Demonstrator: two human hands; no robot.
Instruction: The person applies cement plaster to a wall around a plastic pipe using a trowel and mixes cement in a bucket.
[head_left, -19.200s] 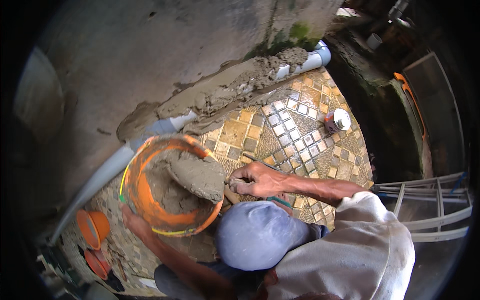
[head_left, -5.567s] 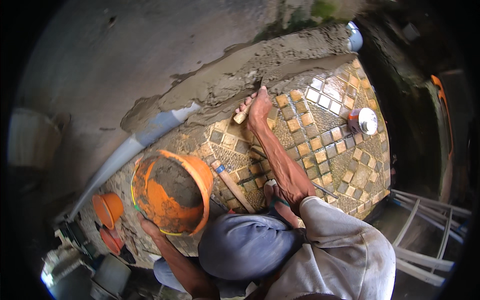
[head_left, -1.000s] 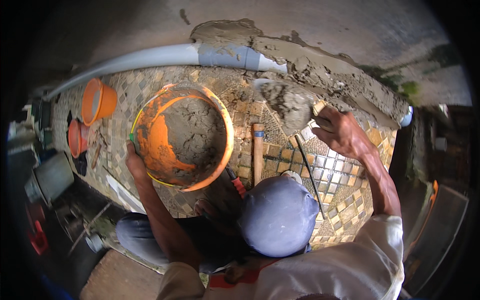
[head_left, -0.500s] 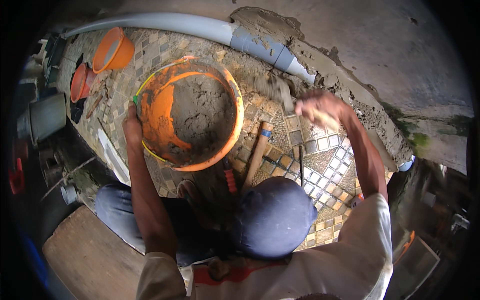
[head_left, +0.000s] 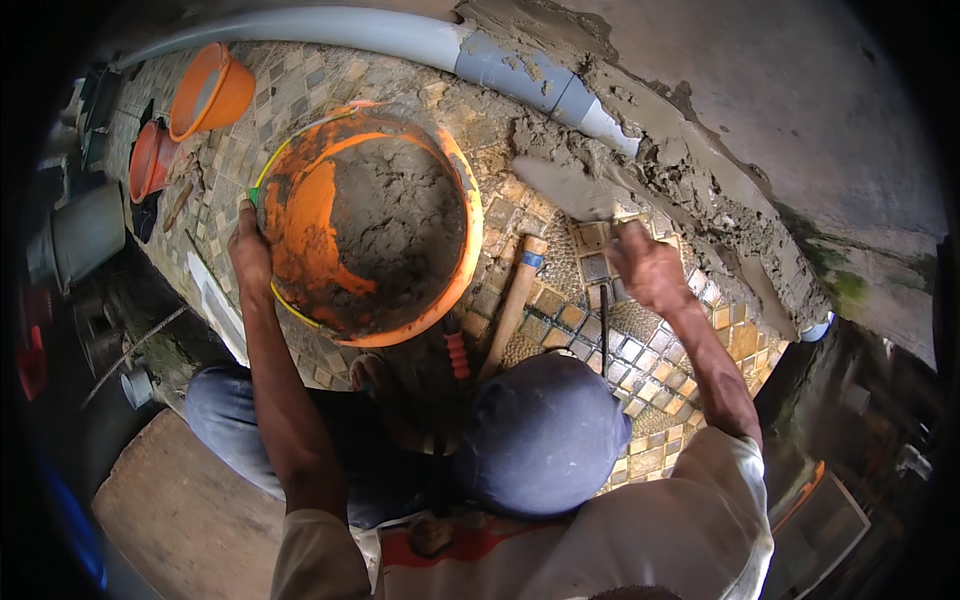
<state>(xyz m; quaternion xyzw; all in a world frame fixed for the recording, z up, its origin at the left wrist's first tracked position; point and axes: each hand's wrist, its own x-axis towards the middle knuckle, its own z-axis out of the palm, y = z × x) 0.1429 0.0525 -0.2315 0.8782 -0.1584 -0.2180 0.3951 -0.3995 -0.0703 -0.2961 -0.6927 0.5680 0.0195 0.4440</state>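
Note:
My left hand [head_left: 250, 252] grips the near-left rim of a large orange bucket [head_left: 308, 205], next to the green piece on its yellow handle. The bucket is tipped so that its mouth faces me, and wet grey mortar [head_left: 400, 205] lies inside. My right hand [head_left: 648, 268] is closed around a trowel's handle, mostly hidden by the fingers. The trowel's flat blade [head_left: 565, 188] points left, low over the tiles against a mound of mortar [head_left: 560, 143]. That mound lies below a grey pipe [head_left: 515, 78] along the wall's foot, and more mortar [head_left: 715, 210] runs down to the right.
A wooden-handled tool [head_left: 515, 305], a red-handled tool [head_left: 457, 352] and a thin dark rod [head_left: 604, 330] lie on the mosaic tiles before my knees. Two smaller orange containers, a bucket [head_left: 222, 97] and a tub [head_left: 150, 160], stand far left. A wooden board [head_left: 190, 500] is at lower left.
My right hand has lowered and turned the trowel, so its blade now lies flatter beside the mortar. More mortar shows below the pipe's end. My left hand still holds the bucket.

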